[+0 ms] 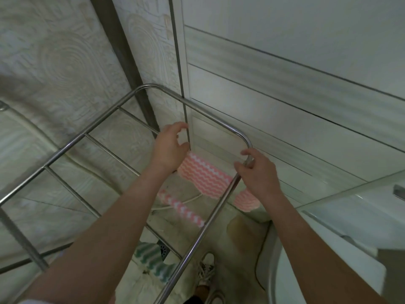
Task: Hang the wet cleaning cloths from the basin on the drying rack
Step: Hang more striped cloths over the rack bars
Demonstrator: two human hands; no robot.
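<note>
A steel drying rack (76, 139) fills the middle, seen from above. A pink-and-white zigzag cloth (203, 176) hangs spread at its far right end, between my hands, and part of it shows past the side rail. My left hand (169, 148) hovers at the cloth's left top corner with fingers curled and apart. My right hand (256, 170) pinches the cloth's right edge where it meets the rail. A second pink-and-white cloth (182, 208) hangs on a nearer rung. Nearer still hangs a green-and-white cloth (151, 260). The basin's curved white rim (271, 273) shows at lower right.
Tiled walls meet in a corner just behind the rack. A glass shelf (350, 194) juts out on the right. Below the rack are a floor drain (163, 250), a white cable (175, 206) and my patterned shoe (206, 270).
</note>
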